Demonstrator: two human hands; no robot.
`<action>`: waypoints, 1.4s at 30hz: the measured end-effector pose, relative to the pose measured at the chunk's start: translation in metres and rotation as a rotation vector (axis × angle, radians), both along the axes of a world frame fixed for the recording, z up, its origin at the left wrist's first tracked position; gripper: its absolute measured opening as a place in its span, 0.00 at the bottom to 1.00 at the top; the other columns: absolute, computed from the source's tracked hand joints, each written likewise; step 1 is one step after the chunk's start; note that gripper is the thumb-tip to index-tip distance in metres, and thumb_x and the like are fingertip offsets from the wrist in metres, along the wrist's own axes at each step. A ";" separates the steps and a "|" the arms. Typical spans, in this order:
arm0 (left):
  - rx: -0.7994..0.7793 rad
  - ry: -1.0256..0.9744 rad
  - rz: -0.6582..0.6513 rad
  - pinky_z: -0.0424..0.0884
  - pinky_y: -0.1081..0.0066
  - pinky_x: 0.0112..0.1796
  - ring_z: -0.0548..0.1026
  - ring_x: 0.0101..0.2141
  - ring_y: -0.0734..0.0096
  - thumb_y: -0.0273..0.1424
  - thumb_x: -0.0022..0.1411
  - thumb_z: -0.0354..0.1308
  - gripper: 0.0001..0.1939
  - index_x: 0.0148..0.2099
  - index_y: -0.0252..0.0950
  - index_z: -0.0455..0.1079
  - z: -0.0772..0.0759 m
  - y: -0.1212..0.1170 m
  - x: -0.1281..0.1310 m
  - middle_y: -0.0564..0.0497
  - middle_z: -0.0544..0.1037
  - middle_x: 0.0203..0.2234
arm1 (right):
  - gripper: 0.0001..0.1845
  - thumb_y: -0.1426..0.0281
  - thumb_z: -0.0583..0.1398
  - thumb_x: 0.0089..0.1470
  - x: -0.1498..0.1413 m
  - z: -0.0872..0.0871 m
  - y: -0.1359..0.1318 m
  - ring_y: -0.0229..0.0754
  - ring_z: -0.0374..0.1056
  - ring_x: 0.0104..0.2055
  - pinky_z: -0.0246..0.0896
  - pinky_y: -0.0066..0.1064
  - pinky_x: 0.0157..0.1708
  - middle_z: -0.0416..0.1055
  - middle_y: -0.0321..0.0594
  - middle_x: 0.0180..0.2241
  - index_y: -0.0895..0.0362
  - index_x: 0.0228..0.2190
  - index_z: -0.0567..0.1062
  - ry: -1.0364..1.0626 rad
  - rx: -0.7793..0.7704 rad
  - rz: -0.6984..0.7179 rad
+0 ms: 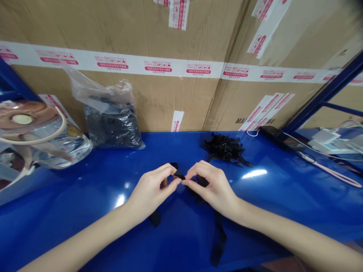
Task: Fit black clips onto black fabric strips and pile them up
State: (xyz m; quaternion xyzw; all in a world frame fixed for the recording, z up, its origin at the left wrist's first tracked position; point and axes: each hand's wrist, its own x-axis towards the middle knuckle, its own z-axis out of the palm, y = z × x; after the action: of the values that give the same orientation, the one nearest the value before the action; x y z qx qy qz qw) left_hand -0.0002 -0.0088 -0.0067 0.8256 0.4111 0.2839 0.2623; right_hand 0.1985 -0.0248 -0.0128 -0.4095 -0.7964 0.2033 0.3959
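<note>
Over the middle of the blue table, my left hand [155,187] and my right hand [213,187] meet fingertip to fingertip. Both pinch a black fabric strap [179,174] between thumb and forefinger. Some of it is hidden behind the fingers. A black strap end [155,218] shows below my left wrist, and a longer one [218,245] hangs down below my right hand toward the table's front edge. Whether these ends belong to the pinched piece, I cannot tell. Behind my right hand lies a loose pile of short black strips [223,148].
A clear plastic bag of black items [115,121] stands at the back left beside a large transparent water bottle [45,136]. Taped cardboard boxes [159,98] wall off the back. On the right are a dark phone-like device [279,139], white chargers and a pink cable [337,172].
</note>
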 end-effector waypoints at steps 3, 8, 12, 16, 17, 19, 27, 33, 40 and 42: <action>0.008 0.008 0.034 0.60 0.75 0.25 0.65 0.22 0.78 0.28 0.65 0.50 0.07 0.36 0.34 0.69 -0.002 -0.003 0.002 0.53 0.72 0.31 | 0.05 0.71 0.57 0.61 -0.001 -0.001 -0.002 0.39 0.66 0.34 0.61 0.30 0.36 0.72 0.39 0.31 0.56 0.32 0.72 -0.092 0.115 0.011; 0.007 -0.106 0.050 0.62 0.76 0.26 0.66 0.23 0.77 0.30 0.66 0.51 0.08 0.38 0.36 0.71 0.001 -0.003 0.001 0.54 0.73 0.30 | 0.06 0.70 0.56 0.62 0.005 0.009 0.006 0.41 0.67 0.37 0.61 0.33 0.40 0.74 0.40 0.33 0.56 0.33 0.72 -0.176 0.274 -0.016; 0.018 -0.093 -0.002 0.63 0.76 0.26 0.69 0.26 0.77 0.32 0.69 0.49 0.12 0.38 0.37 0.73 0.007 -0.002 -0.004 0.53 0.74 0.32 | 0.03 0.71 0.58 0.57 0.040 0.023 0.037 0.43 0.70 0.35 0.61 0.33 0.36 0.76 0.40 0.33 0.56 0.34 0.73 -0.237 0.329 -0.385; 0.193 0.098 -0.143 0.70 0.72 0.37 0.74 0.35 0.71 0.29 0.69 0.49 0.11 0.42 0.38 0.73 0.003 -0.003 -0.005 0.51 0.76 0.37 | 0.09 0.74 0.56 0.57 0.084 0.026 0.070 0.50 0.70 0.36 0.57 0.37 0.35 0.77 0.44 0.31 0.58 0.32 0.77 -0.646 0.343 -0.669; 0.271 0.165 -0.184 0.71 0.70 0.39 0.74 0.39 0.68 0.29 0.69 0.49 0.11 0.45 0.39 0.73 0.001 -0.003 -0.004 0.50 0.76 0.40 | 0.10 0.74 0.55 0.57 0.091 0.025 0.075 0.51 0.70 0.36 0.57 0.37 0.35 0.77 0.45 0.31 0.58 0.32 0.77 -0.726 0.327 -0.694; 0.417 0.299 -0.264 0.72 0.66 0.41 0.73 0.44 0.63 0.27 0.67 0.51 0.14 0.52 0.41 0.70 -0.006 -0.004 -0.001 0.48 0.75 0.45 | 0.12 0.74 0.54 0.58 0.097 0.023 0.079 0.53 0.69 0.37 0.57 0.39 0.36 0.76 0.47 0.32 0.59 0.34 0.78 -0.831 0.325 -0.708; 0.570 0.388 -0.330 0.71 0.61 0.45 0.73 0.45 0.62 0.25 0.67 0.52 0.08 0.43 0.38 0.72 -0.016 -0.001 0.001 0.46 0.75 0.46 | 0.09 0.69 0.57 0.61 0.065 0.034 0.055 0.44 0.69 0.38 0.60 0.35 0.40 0.76 0.41 0.35 0.55 0.38 0.78 -0.641 0.263 -0.120; 0.554 0.400 -0.249 0.69 0.62 0.44 0.72 0.43 0.62 0.21 0.65 0.51 0.09 0.39 0.37 0.71 -0.011 0.005 -0.004 0.48 0.76 0.43 | 0.09 0.68 0.58 0.60 0.047 0.024 0.042 0.43 0.67 0.39 0.60 0.35 0.42 0.74 0.42 0.35 0.56 0.39 0.78 -0.649 0.242 0.084; 0.561 0.318 -0.299 0.68 0.64 0.43 0.74 0.39 0.64 0.24 0.67 0.49 0.11 0.44 0.37 0.72 -0.003 -0.013 0.005 0.49 0.78 0.40 | 0.10 0.68 0.57 0.62 0.033 0.004 0.038 0.42 0.65 0.39 0.56 0.35 0.42 0.71 0.42 0.36 0.56 0.36 0.78 -0.704 0.246 0.162; 0.543 0.299 -0.433 0.69 0.66 0.40 0.74 0.38 0.64 0.32 0.66 0.53 0.11 0.49 0.38 0.71 0.000 -0.028 0.011 0.51 0.79 0.40 | 0.11 0.69 0.56 0.62 0.032 0.001 0.039 0.42 0.65 0.39 0.55 0.35 0.43 0.71 0.41 0.35 0.56 0.34 0.78 -0.705 0.236 0.159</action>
State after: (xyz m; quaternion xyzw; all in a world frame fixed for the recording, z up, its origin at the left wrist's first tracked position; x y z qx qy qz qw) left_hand 0.0113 -0.0363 -0.0066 0.9652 0.1704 0.1969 0.0247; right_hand 0.2300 0.0147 -0.0120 -0.3429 -0.9309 -0.0132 0.1250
